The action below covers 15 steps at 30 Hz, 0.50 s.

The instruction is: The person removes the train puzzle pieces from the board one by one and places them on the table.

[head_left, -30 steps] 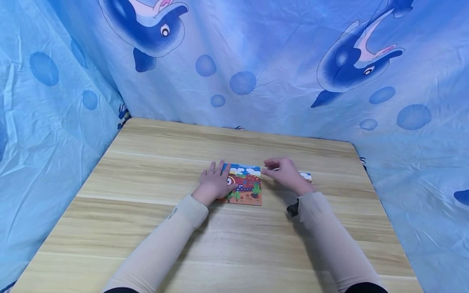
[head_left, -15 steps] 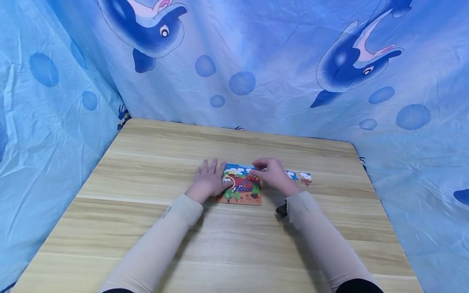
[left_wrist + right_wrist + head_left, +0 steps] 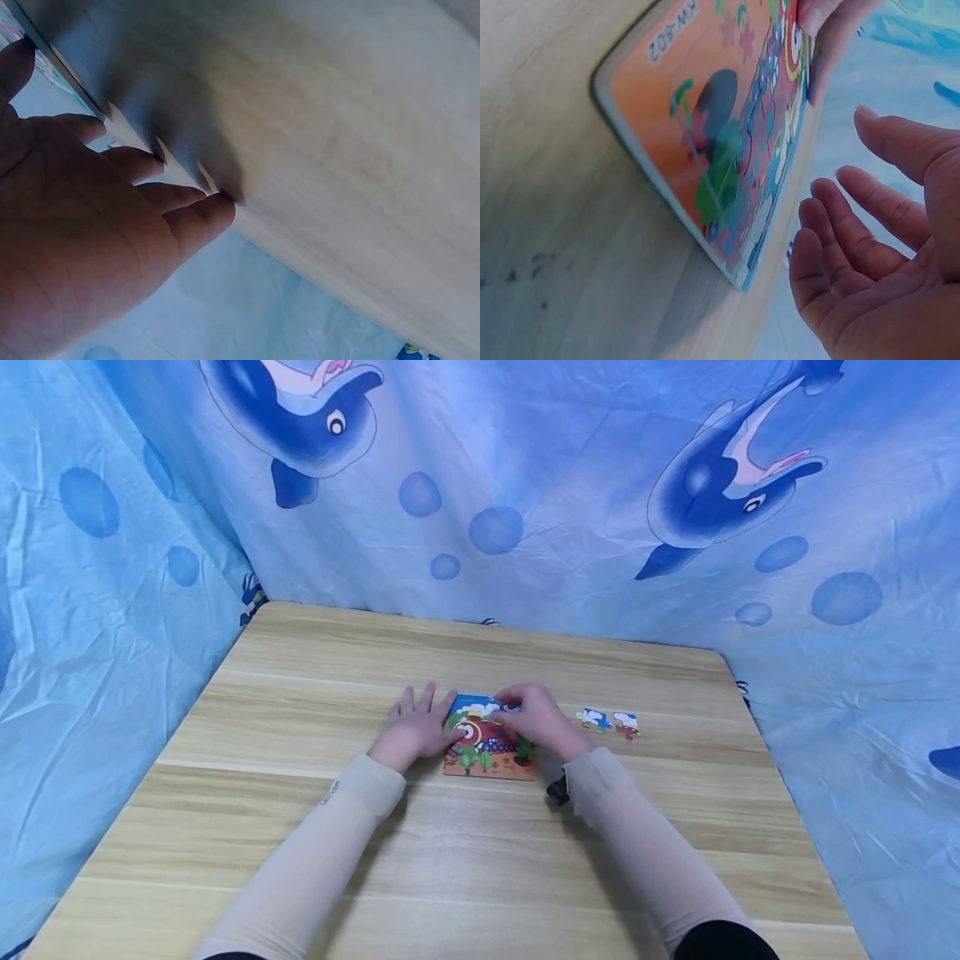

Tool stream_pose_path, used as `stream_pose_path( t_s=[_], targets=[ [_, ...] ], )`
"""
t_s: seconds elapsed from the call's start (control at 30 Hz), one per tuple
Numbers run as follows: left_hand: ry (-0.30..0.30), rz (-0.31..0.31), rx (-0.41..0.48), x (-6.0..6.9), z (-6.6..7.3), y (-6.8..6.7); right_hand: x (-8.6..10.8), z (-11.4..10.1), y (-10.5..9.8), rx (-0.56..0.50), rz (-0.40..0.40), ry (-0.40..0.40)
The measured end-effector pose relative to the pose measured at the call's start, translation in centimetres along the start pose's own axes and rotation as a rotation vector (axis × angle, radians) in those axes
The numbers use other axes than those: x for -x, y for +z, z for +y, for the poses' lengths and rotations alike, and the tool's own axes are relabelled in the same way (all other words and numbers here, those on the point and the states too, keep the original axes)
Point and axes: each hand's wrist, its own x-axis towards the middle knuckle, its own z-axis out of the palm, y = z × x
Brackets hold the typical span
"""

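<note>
A colourful picture puzzle board (image 3: 487, 764) lies flat on the table, its corner marked KW-802 in the right wrist view (image 3: 660, 82). My left hand (image 3: 415, 731) is spread at its left edge, the thumb on the board and the other fingertips on the wood beside it. Over the board's upper right part hovers my right hand (image 3: 536, 718), fingers loosely bent; in the right wrist view this hand (image 3: 877, 247) shows nothing between thumb and fingers. Two loose puzzle pieces, one blue and white (image 3: 595, 719), one with red (image 3: 626, 725), lie right of the board.
The wooden table (image 3: 480, 877) reaches back to a blue curtain (image 3: 555, 577) with dolphins printed on it. More curtain hangs along the left and right sides.
Both hands have moved left, the right one from beside the board to above it. Two loose pieces formerly covered by the right arm are now fully visible.
</note>
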Motion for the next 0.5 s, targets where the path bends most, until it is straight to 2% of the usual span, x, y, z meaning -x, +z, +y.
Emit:
stream_pose_path(
  t_s=[0.2,0.5],
  targets=[
    [-0.012,-0.006,-0.003,0.1,0.0,-0.2,-0.5,-0.3,0.6,0.011,-0.031,-0.007],
    [-0.014,0.007,-0.008,0.7,0.6,-0.4,-1.0,-0.8,1.6,0.155,-0.049,-0.029]
  ],
)
